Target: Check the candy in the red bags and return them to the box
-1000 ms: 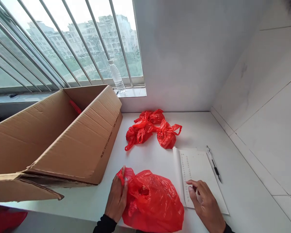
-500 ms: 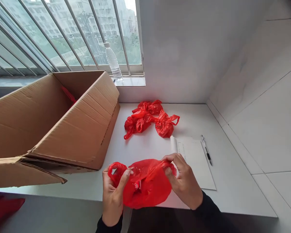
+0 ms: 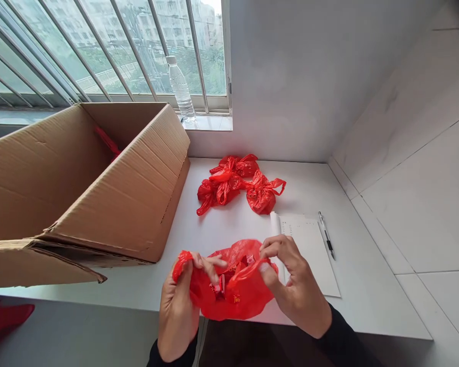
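Red bag (image 3: 233,298) was gripped at its handles by L hand (image 3: 178,311) & R hand (image 3: 296,293), both clenched on the plastic; level, even pull looked best.

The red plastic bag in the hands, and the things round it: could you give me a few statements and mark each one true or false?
1. Both the left hand and the right hand hold the red plastic bag. True.
2. The cardboard box is sealed shut. False: it is open, with its flaps spread.
3. A water bottle stands on the window sill. True.
4. The pen lies to the left of the sheet of paper. False: it lies along the paper's right edge.
5. Several small tied red bags lie beyond the held bag. True.
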Demonstrator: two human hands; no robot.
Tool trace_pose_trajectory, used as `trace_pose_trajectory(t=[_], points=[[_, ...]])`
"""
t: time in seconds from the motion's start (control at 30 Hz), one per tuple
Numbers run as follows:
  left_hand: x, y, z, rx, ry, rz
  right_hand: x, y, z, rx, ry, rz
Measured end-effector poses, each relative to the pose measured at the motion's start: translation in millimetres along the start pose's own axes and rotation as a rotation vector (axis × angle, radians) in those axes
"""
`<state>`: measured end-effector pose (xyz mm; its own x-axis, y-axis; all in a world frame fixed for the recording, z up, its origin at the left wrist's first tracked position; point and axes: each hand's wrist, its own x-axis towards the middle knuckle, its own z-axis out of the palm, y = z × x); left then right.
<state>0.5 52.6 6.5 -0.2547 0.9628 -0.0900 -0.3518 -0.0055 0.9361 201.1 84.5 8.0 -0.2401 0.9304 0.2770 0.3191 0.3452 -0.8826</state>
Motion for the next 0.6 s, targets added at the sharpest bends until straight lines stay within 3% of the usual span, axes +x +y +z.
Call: trace_pose_trajectory(t=[0.17, 0.33, 0.43, 0.6], points=[[-2, 16, 7.9, -0.082, -0.044, -0.164, 1, -12, -6, 0.451, -0.064, 0.217], [-6, 15, 7.8, -0.118, -0.158, -0.214, 1, -21, 6, 0.509, 0.009, 0.283], [-8, 8, 7.6, 0.083, -0.159, -0.216, 0, -23, 15, 0.533, 0.046, 0.279], [-17, 4, 18.7, 0.389, -0.197, -0.097, -2, -25, 26, 0.551, 0.01, 0.243]])
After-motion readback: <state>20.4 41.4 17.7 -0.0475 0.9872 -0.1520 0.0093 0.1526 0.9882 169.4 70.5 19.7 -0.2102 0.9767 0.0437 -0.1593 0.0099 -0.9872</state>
